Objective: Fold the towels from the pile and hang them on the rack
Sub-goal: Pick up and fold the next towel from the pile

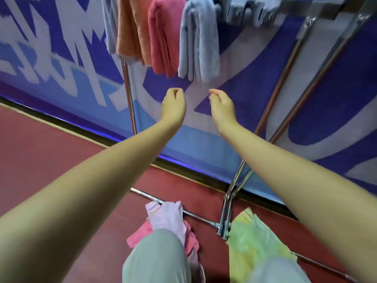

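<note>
I am holding both hands, left and right, loosely curled with an empty grip, just below the blue towel hanging on the rack.

We see two bare forearms with no sleeves, watch or bands on them, ending in the left hand and the right hand, both without gloves or rings. Below, our legs wear loose trousers of a pale grey-green, smooth and plain.
</note>
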A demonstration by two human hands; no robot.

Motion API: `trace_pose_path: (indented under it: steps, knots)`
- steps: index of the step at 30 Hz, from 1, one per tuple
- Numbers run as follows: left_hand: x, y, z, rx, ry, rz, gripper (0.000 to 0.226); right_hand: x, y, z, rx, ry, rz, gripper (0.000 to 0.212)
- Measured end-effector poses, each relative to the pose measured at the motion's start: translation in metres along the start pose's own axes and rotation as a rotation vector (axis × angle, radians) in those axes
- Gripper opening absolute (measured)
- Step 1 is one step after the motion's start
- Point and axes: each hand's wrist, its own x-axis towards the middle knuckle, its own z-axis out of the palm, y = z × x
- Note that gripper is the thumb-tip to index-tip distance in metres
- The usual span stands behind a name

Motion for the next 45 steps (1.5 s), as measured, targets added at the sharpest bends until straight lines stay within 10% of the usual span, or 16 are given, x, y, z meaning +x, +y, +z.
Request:
trace_pose_path:
  steps: [10,20,31,36,45]
  knots:
    - [-0.119,-0.227,0.07,0.258,-0.333,-0.382,0.027,-0.183,0.287,0.002,-0.051,-0.203,0.798,0.021]
    - [-0.189,-0.441,0.066,0.659,-0.479,-0.583,0.028,-0.298,0.482,0.018,-0.284,-0.422,1.131,0.026]
    - [-0.196,-0.564,0.061,1.004,-0.352,-0.52,0.082,-0.352,0.558,0.069,-0.456,-0.371,1.106,0.06]
    - [-0.18,-0.576,0.06,1.1,-0.493,-0.477,0.068,-0.36,0.567,0.082,-0.544,-0.48,1.087,0.044]
    - [-0.186,-0.497,0.086,0.837,-0.686,-0.451,0.028,-0.303,0.501,0.054,-0.15,0.076,1.056,0.021]
